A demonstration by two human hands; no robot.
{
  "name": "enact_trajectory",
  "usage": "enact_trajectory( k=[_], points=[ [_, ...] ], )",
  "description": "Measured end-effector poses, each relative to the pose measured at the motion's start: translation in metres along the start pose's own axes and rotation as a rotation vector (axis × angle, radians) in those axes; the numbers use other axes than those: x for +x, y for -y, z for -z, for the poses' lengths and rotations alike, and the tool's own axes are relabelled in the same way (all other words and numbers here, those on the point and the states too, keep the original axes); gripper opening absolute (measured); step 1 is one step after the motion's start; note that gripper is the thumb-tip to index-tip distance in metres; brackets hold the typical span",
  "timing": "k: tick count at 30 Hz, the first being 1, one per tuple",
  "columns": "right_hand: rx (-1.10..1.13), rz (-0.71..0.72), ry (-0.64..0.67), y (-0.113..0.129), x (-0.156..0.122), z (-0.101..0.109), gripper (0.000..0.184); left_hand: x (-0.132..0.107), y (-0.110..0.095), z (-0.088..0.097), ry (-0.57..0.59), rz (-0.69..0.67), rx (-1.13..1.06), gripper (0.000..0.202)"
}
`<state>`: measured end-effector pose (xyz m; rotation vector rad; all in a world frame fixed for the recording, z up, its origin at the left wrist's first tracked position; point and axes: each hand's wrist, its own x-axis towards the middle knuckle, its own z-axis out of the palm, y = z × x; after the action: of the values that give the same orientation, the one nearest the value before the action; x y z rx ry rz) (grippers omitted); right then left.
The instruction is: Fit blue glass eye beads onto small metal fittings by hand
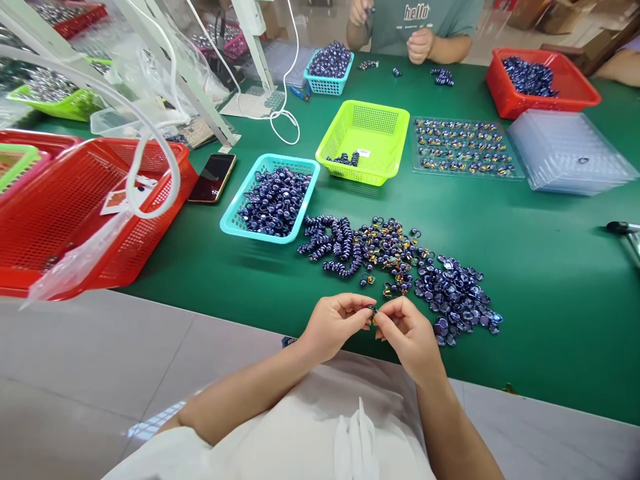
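Observation:
My left hand and my right hand meet at the near edge of the green table, fingers pinched together on one small dark blue part held between them. Just beyond my hands lies a heap of small dark blue parts, some stacked in short rows, some with orange and gold bits. A turquoise basket full of the same dark parts stands to the left of the heap.
A lime basket holds a few parts. A clear tray of parts and stacked clear trays lie at the right. A large red basket and a phone sit left. Another person's hands work across the table.

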<state>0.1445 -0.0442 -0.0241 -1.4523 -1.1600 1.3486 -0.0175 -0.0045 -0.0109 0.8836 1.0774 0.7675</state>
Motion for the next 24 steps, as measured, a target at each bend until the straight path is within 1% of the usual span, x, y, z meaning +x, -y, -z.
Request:
enact_trajectory(
  k=[8, 18, 20, 24],
  points=[
    [-0.132, 0.110, -0.058, -0.0083, -0.0084, 0.0029, 0.012, 0.0033, -0.0037, 0.0001, -0.001, -0.008, 0.045, 0.017],
    [-0.229, 0.266, -0.046, -0.0088, -0.0056, 0.0016, 0.005, 0.0067, -0.0039, -0.0010, 0.025, -0.026, 0.034, 0.009],
    [-0.279, 0.342, -0.060, -0.0085, -0.0050, 0.0013, 0.008, 0.0076, -0.0045, -0.0013, 0.025, -0.025, 0.040, 0.009],
    [-0.436, 0.592, -0.143, -0.0078, -0.0044, 0.0022, 0.027, 0.0096, -0.0056, -0.0021, 0.011, 0.000, 0.032, 0.010]
  ],
)
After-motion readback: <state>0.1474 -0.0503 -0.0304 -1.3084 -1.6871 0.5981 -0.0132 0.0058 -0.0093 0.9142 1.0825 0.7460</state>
